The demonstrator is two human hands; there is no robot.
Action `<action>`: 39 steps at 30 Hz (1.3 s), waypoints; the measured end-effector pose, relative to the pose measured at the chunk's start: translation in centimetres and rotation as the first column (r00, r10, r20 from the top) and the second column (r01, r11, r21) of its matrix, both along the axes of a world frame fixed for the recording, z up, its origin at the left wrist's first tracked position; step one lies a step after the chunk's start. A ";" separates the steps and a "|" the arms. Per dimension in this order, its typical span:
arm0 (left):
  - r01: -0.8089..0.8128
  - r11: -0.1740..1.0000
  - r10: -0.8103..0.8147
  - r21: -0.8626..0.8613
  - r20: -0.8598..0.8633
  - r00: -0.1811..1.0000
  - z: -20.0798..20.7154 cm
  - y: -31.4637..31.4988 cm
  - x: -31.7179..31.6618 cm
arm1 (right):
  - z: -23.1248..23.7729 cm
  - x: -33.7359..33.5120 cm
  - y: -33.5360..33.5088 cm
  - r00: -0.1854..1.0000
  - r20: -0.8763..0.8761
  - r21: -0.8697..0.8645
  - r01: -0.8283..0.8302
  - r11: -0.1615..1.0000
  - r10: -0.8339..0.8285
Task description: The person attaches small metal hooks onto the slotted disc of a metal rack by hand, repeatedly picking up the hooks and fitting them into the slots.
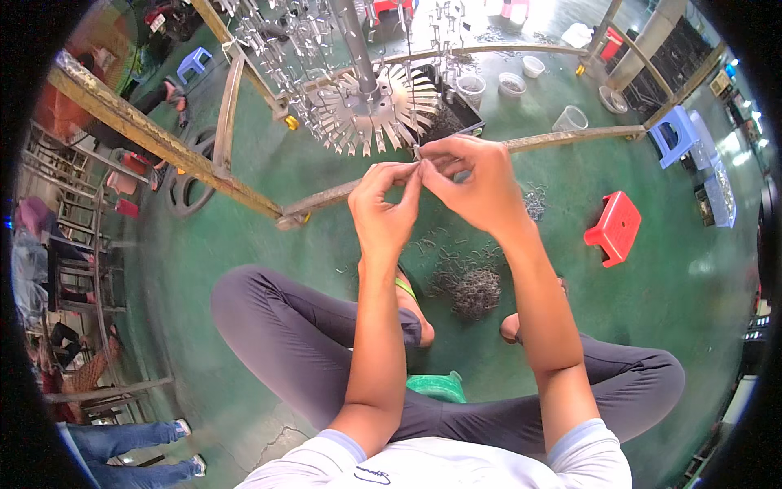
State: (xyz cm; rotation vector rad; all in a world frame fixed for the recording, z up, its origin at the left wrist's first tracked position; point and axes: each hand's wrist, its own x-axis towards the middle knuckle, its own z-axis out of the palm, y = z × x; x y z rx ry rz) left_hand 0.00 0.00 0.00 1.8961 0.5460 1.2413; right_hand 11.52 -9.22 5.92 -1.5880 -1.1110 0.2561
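My left hand [381,210] and my right hand [479,189] are raised in front of me, fingertips almost touching. Both are closed in a pinch around a small silvery metal piece [417,152], mostly covered by the fingers. Just beyond them is a round metal disc [342,124] with a notched, toothed rim, mounted on an upright pole [356,45]. Many small metal parts [273,49] hang in strands around the pole. On the floor below my hands lies a heap of thin bent metal hooks or wires [475,292].
A yellowish metal frame [562,140] surrounds the hanging parts. Behind the disc sits a black tray [456,122] of dark pieces, with white tubs [511,84] beyond. A red stool [615,228] stands right, a blue stool [674,137] farther off. Other people's legs [134,444] show left.
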 end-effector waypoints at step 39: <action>0.494 0.458 0.132 -0.739 0.606 0.784 -0.8 2.7 0.4 | -1.5 3.7 5.5 0.983 0.142 -0.060 -0.105 0.993 0.113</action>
